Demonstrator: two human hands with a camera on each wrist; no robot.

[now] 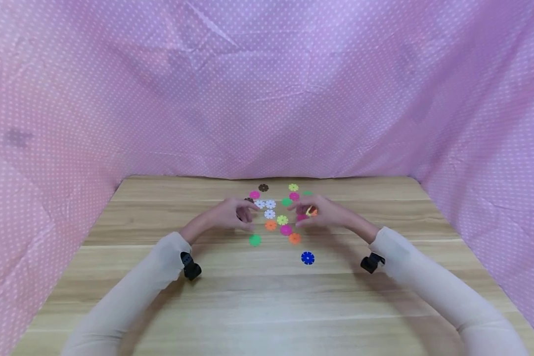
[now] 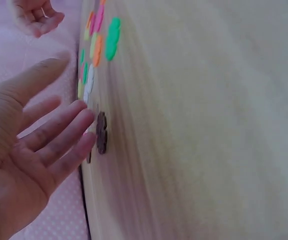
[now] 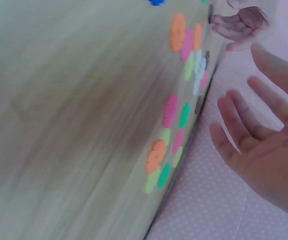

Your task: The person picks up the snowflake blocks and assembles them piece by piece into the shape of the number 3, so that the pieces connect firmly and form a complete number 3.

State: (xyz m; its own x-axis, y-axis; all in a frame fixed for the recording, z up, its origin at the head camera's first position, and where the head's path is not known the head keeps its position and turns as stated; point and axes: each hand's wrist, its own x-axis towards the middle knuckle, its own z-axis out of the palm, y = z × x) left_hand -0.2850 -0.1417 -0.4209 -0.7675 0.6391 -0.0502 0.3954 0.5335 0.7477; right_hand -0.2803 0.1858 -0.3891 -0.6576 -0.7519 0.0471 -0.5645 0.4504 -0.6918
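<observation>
Notched plastic discs in several colours lie scattered on the wooden table. My left hand hovers at the left side of the group, fingers spread and holding nothing. Close to its fingertips in the left wrist view is a brown disc. Over the right side of the group is my right hand, its fingers apart and also holding nothing; it partly covers an orange disc. Between the hands lie white discs, a yellow disc and a pink disc.
A blue disc lies nearest the front, apart from the others. Left of it is a green disc. The wooden table ends at a pink dotted cloth hanging behind and on both sides.
</observation>
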